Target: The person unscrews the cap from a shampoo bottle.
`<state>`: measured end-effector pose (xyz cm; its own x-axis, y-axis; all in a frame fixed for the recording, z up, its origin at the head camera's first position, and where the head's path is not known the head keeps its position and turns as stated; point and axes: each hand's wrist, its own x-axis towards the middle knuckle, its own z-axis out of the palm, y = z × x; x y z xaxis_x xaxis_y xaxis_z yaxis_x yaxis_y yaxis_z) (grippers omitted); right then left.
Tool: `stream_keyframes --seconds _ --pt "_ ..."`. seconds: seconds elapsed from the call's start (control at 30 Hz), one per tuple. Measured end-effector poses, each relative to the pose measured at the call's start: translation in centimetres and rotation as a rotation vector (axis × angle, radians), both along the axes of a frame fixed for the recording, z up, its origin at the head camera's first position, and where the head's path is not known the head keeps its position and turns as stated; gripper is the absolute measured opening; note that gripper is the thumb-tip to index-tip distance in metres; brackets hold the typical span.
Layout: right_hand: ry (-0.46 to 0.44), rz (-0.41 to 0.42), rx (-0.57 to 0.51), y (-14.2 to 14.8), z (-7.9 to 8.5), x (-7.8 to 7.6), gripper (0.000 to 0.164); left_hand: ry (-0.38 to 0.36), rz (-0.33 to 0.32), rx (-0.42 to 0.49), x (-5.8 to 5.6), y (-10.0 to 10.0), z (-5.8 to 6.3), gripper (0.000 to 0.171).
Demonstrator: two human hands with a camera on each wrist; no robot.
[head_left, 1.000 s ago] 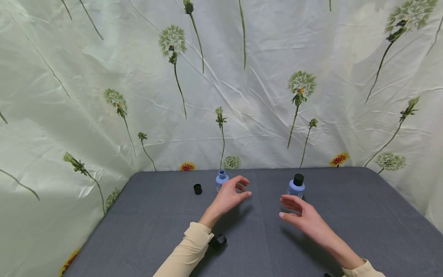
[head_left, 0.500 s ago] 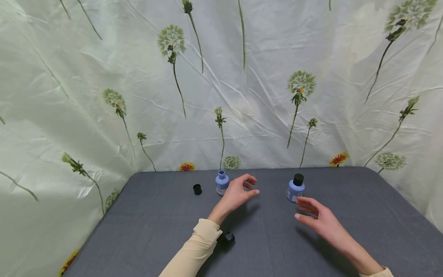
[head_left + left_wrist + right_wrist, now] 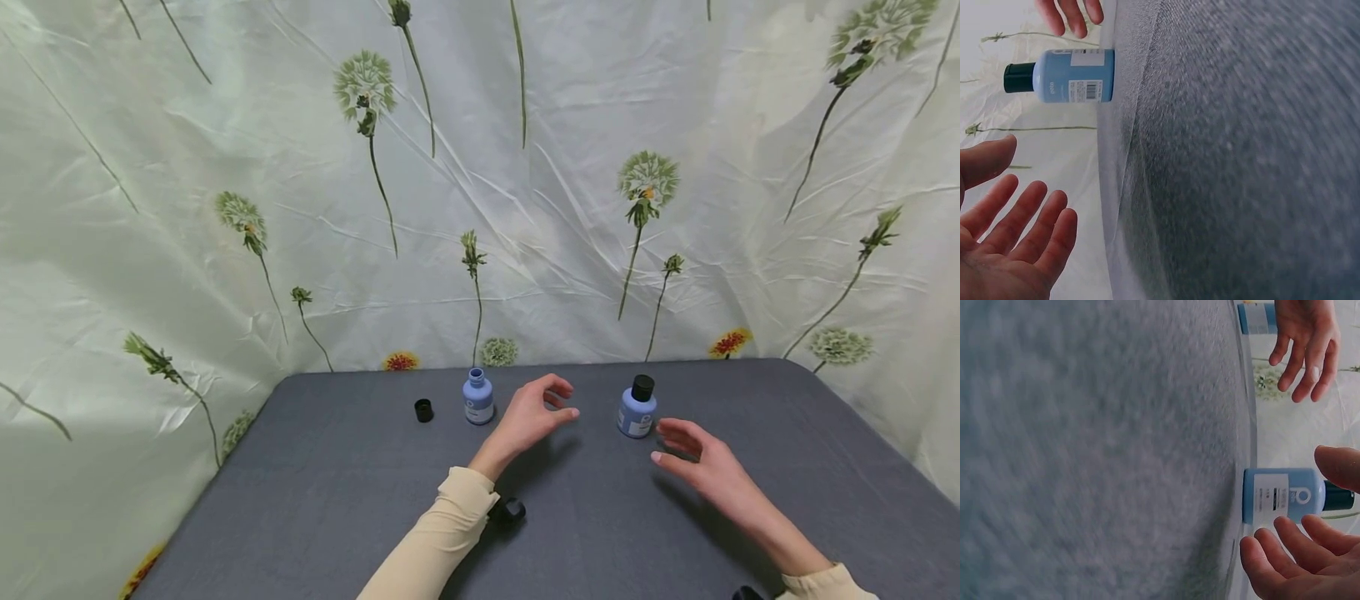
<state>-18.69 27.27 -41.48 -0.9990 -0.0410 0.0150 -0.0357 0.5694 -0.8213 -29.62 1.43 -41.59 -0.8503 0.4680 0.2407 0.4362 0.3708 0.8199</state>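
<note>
Two small blue bottles with white labels stand upright on the grey cloth-covered table. The capped bottle (image 3: 637, 413) on the right has a black screw cap (image 3: 642, 387). The uncapped bottle (image 3: 477, 400) shows a bare neck, and a loose black cap (image 3: 423, 410) lies to its left. My left hand (image 3: 529, 414) hovers between the bottles with loosely bent fingers, holding nothing. Close to the right of the capped bottle is my right hand (image 3: 697, 457), its thumb and fingers apart, also holding nothing. In the right wrist view, fingers (image 3: 1297, 550) overlap the capped bottle's edge; contact cannot be told.
The grey table (image 3: 337, 500) ends at a pale curtain (image 3: 555, 208) printed with dandelions, which hangs behind it and on the left. A black wrist device (image 3: 510, 510) sits under the left cuff.
My left hand has moved right, away from the uncapped bottle, uncovering it. The right hand has shifted right, from in front of the capped bottle to its right side. The bottles have stayed in place.
</note>
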Motion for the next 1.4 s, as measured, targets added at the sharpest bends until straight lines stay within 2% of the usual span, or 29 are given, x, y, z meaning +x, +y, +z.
stream_keyframes --seconds 0.23,0.47,0.83,1.23,1.4 --pt "0.035 -0.012 0.045 0.4 -0.2 -0.9 0.064 -0.006 0.020 0.008 -0.2 1.0 -0.1 0.029" --pt "0.030 0.006 0.070 0.9 -0.1 -2.0 0.066 -0.017 0.002 0.000 -0.5 2.1 -0.2 0.030" --pt "-0.020 0.018 0.036 1.5 0.2 -3.3 0.072 -0.016 0.002 -0.031 -0.6 4.0 0.2 0.030" --pt "-0.021 0.081 0.026 1.8 0.0 -4.5 0.076 -0.046 -0.002 0.017 -0.6 6.2 0.0 0.033" --pt "-0.002 0.107 0.014 2.0 -0.1 -4.8 0.075 -0.022 0.021 0.030 -0.7 7.0 0.1 0.036"
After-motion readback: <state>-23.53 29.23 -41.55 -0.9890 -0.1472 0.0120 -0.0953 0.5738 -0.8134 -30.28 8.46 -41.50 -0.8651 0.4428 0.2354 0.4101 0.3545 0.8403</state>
